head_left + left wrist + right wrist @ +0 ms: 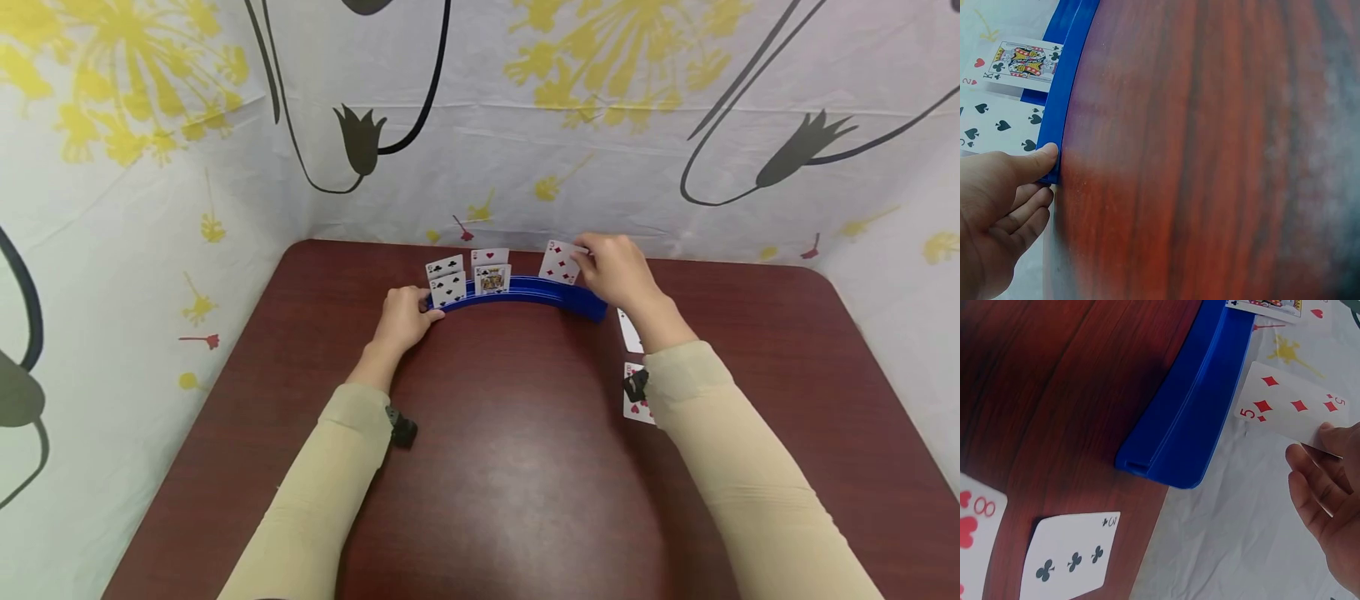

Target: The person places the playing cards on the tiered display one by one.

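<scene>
A curved blue playing-card holder [534, 289] stands toward the back of the table. My left hand [403, 318] grips its left end, thumb on the front, as the left wrist view also shows. Near that end stands a five of spades [447, 288] with another black-suited card [445, 266] behind it. Beside them, a king of clubs [1025, 61] stands in front of a two of hearts [490, 256]. My right hand [618, 268] pinches a five of diamonds [1291, 403] by a corner, tilted above the right part of the holder. In the right wrist view the card is apart from the holder [1179, 431].
A three of clubs [1072, 556] and an eight of hearts [975, 531] lie face up on the table right of the holder, partly hidden by the right arm in the head view. A patterned cloth [465, 183] hangs behind the dark wooden table [517, 467].
</scene>
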`<action>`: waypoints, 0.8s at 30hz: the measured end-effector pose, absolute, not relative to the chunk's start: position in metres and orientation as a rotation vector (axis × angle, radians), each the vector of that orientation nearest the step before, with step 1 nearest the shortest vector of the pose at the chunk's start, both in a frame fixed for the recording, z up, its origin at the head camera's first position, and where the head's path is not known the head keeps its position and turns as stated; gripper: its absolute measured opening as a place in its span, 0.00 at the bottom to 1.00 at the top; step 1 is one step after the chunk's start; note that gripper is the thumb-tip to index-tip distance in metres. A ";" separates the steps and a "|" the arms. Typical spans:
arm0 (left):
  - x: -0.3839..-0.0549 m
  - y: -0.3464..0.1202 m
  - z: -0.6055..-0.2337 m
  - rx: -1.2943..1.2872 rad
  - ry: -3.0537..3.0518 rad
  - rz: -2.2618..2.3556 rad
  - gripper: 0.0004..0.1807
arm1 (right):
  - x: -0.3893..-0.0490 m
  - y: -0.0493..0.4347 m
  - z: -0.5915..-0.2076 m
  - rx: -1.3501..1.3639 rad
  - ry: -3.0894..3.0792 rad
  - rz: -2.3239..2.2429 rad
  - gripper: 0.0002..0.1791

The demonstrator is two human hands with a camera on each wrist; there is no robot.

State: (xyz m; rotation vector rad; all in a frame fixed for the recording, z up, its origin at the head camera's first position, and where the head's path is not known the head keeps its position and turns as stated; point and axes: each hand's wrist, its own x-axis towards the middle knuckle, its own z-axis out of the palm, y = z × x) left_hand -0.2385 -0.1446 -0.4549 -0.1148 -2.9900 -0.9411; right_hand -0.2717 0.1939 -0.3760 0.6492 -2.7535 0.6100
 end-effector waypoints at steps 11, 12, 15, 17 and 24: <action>-0.238 -0.144 -0.454 -0.095 -2.986 -0.967 0.28 | -0.274 0.181 -0.380 0.667 -2.726 0.646 0.11; -0.238 -0.144 -0.454 -0.092 -2.986 -0.969 0.27 | -0.274 0.180 -0.380 0.668 -2.728 0.646 0.11; -0.238 -0.144 -0.454 -0.090 -2.986 -0.970 0.28 | -0.274 0.177 -0.381 0.670 -2.733 0.651 0.11; -0.238 -0.144 -0.454 -0.092 -2.984 -0.974 0.28 | -0.275 0.176 -0.381 0.670 -2.735 0.656 0.11; -0.237 -0.144 -0.455 -0.104 -2.982 -0.961 0.28 | -0.276 0.171 -0.383 0.697 -2.750 0.666 0.11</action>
